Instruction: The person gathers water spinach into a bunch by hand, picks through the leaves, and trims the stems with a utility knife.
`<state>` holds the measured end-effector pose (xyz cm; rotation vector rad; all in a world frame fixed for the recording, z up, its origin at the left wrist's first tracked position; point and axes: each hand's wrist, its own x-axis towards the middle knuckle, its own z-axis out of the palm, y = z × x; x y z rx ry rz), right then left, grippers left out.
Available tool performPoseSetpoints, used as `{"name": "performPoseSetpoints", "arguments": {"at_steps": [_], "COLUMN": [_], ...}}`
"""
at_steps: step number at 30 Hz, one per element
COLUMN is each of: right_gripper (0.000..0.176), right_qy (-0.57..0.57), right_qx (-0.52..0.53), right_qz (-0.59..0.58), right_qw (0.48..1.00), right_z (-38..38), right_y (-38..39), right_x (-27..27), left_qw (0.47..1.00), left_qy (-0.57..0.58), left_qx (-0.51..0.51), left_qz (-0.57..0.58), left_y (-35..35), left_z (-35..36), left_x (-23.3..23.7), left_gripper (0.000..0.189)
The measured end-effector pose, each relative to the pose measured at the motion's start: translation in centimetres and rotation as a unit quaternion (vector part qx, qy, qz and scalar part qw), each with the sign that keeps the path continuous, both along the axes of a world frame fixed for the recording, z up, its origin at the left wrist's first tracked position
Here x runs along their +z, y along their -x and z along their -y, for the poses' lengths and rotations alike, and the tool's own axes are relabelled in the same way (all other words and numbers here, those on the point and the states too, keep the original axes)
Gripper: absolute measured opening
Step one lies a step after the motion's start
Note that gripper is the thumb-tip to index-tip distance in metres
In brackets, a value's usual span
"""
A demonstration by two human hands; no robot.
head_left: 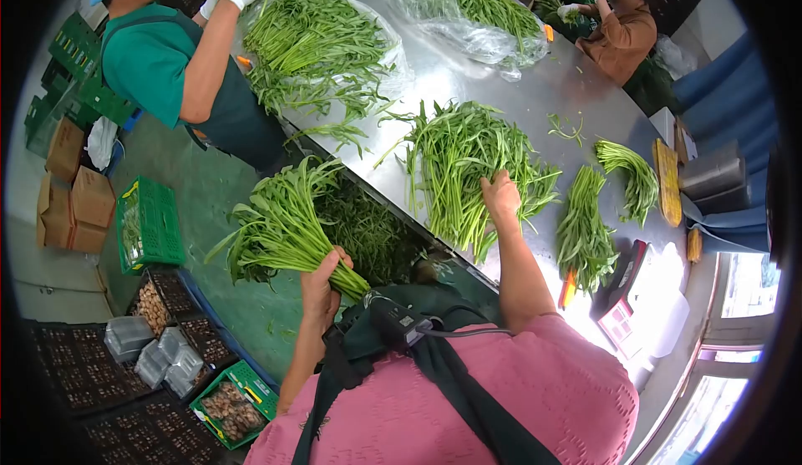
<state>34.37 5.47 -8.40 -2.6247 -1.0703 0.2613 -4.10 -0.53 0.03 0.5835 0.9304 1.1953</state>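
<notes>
My left hand [319, 288] is closed around the stems of a thick bunch of water spinach [288, 227], its leaves fanning out up and to the left, off the table's near edge. On the metal table, my right hand [501, 198] reaches into a loose pile of water spinach [458, 164]. Its fingers are bent in among the greens, the tips partly hidden by leaves. To the right of that pile lie a tied-looking bunch [585, 231] and a smaller curved bunch [628, 177].
A scale [631, 298] stands at the table's right end, near a yellow board [667, 182]. Plastic-wrapped greens [468, 14] and a large heap [313, 35] lie across the table. A gloved co-worker [154, 64] stands left, another person [622, 30] far right. Crates [150, 223] line the floor.
</notes>
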Motion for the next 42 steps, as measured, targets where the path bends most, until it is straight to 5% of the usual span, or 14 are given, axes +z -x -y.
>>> {"name": "performPoseSetpoints", "arguments": {"at_steps": [4,9,13,17,20,23,27,30,32,33,36,42], "right_gripper": [0.038,0.026,0.02,0.023,0.035,0.033,0.036,0.032,0.025,0.025,0.029,0.035], "right_qy": [-0.017,-0.311,-0.376,-0.343,-0.092,0.03,0.068,-0.078,-0.287,-0.286,-0.482,-0.351], "right_qx": [0.047,0.04,0.028,0.061,0.073,0.074,0.107,0.154,0.083,0.083,0.048,0.017], "right_qz": [-0.06,-0.096,-0.104,-0.075,-0.044,0.026,0.044,0.028,-0.102,-0.103,-0.405,-0.548], "right_qw": [0.997,0.945,0.92,0.934,0.992,0.996,0.991,0.985,0.949,0.949,0.775,0.759], "right_z": [0.4,0.8,1.4,2.0,4.0,5.9,7.2,6.9,6.6,6.6,6.4,5.8], "right_y": [-1.0,-0.4,-0.4,-1.4,-0.6,0.1,-0.5,-1.6,-1.0,-0.4,1.7,5.5], "right_x": [-0.7,3.2,9.0,6.3,3.8,1.2,-0.6,0.1,5.5,7.8,12.5,7.6], "left_qw": [1.0,1.0,1.0,1.0,1.0,1.0,1.0,1.0,1.0,1.0,1.0,0.999], "left_qy": [-0.002,-0.009,-0.011,0.0,0.0,0.0,-0.001,0.003,0.005,0.004,0.006,0.003], "left_qx": [-0.001,0.014,0.002,-0.009,-0.01,-0.013,-0.006,-0.008,-0.008,-0.011,-0.015,-0.032], "left_qz": [-0.001,0.009,0.01,0.008,0.01,0.005,0.003,0.012,0.009,0.008,-0.001,-0.014], "left_y": [0.2,-0.1,-0.2,-0.5,-0.5,-0.5,-0.5,-0.5,-0.5,-0.6,-0.9,-1.1], "left_z": [0.1,0.2,-0.1,-0.1,-0.2,-0.2,-0.3,-0.4,-0.3,-0.4,-0.5,-0.7], "left_x": [0.0,0.1,-0.2,-0.1,-0.1,-0.2,-0.4,-0.1,-0.1,-0.1,0.4,0.0], "left_gripper": [0.017,0.018,0.018,0.018,0.018,0.017,0.016,0.016,0.017,0.018,0.02,0.022]}}
